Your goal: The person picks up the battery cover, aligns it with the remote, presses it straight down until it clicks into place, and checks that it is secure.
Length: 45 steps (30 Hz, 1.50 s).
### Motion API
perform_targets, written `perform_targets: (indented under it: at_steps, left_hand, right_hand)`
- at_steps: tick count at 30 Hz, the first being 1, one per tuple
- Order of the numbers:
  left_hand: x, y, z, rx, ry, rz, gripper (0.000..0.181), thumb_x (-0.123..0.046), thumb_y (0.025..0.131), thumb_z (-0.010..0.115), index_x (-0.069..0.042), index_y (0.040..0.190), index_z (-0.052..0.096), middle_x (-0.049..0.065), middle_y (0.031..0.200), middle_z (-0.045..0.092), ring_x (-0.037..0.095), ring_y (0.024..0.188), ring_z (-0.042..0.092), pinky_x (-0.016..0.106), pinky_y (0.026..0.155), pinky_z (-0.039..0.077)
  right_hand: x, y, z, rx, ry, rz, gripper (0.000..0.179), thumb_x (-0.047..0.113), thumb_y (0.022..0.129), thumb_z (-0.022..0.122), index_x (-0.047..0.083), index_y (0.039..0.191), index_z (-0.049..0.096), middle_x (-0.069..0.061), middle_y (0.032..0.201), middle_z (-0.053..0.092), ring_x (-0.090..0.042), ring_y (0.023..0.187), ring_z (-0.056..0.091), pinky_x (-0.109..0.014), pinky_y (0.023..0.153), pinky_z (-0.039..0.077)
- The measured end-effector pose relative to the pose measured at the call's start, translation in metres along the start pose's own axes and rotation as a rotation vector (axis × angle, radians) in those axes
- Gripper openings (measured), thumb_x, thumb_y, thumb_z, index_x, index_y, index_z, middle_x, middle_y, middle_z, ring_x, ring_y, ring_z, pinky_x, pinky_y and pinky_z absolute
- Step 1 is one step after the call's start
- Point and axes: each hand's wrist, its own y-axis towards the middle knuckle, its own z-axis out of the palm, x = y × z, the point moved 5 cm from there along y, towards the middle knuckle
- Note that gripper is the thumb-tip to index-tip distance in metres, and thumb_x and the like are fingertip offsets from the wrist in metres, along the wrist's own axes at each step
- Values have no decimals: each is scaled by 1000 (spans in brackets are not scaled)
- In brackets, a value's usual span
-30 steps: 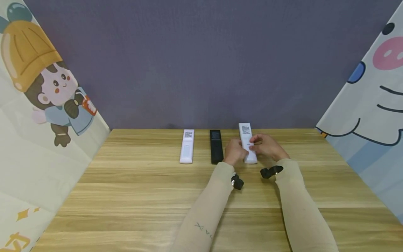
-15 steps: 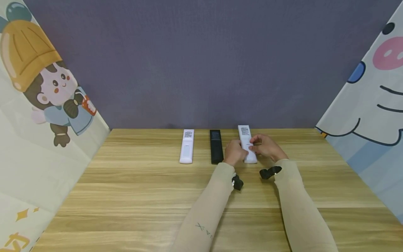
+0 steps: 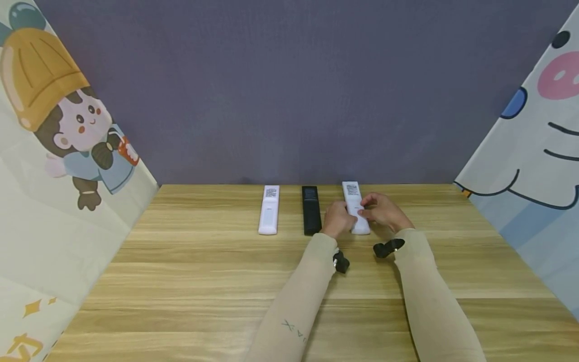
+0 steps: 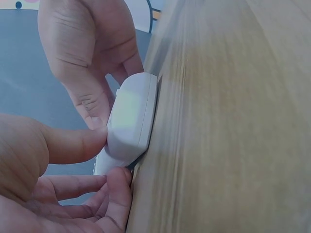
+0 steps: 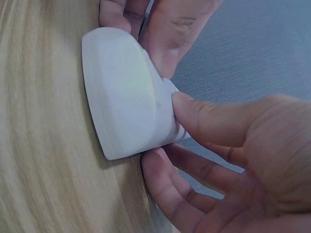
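A white remote control (image 3: 357, 221) lies face down on the right of a row of three, its printed label at the far end. My left hand (image 3: 337, 219) grips its left edge, thumb on top and fingertips low at the side. From the right, my right hand (image 3: 384, 211) pinches the same remote, with the thumb (image 5: 204, 116) on the upper face and a finger (image 5: 163, 179) curled under the edge. In the left wrist view the white remote's rounded near end (image 4: 131, 116) sits close to the tabletop. A black remote (image 3: 311, 211) lies just left of my left hand.
Another white remote (image 3: 269, 211) lies at the left of the row. The wood-grain table (image 3: 181, 281) ends at a dark grey-blue back wall (image 3: 289, 90). Cartoon-printed panels stand at the left (image 3: 27, 201) and right (image 3: 520, 161).
The far end of the right white remote has come down toward the table. Both hands keep their hold on it, nearly still; the other two remotes have not moved.
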Motion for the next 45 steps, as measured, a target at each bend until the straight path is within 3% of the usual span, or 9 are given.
perform_targets:
  at_steps: [9,23,36,40,45]
  left_hand:
    - [1,1,3,8,16,0,14,-9,84,78,-5,98,76,6,94,75,16,80,61,26,74,52]
    - [1,0,2,4,1,-4,11,-11,86,77,-4,95,76,6,92,75,15,77,59,25,72,50]
    - [2,-3,0,-5,-57,-16,9,-6,84,76,-3,93,76,7,88,74,14,72,57,25,65,48]
    - [2,-4,1,-5,-81,-15,13,-4,84,75,-2,97,76,9,90,75,15,73,60,25,64,49]
    - [1,-2,3,-1,-43,14,22,-6,86,74,-2,108,75,10,98,76,17,81,63,27,72,52]
  right_hand:
    - [0,-2,0,-3,-17,16,33,11,98,67,-4,123,53,-28,143,51,-30,115,56,-23,81,50]
    - [-1,-1,-1,-24,-62,-7,31,13,98,67,-4,121,56,-26,132,58,-28,107,56,-23,79,47]
    - [2,-1,1,-9,-56,15,36,13,98,66,-5,126,52,-27,137,53,-29,109,56,-24,80,46]
    - [0,-1,1,-2,-46,37,36,12,99,65,-4,127,50,-27,138,52,-30,109,58,-25,80,48]
    - [0,0,0,6,-36,43,38,11,99,64,-6,128,47,-29,138,50,-32,114,55,-26,83,49]
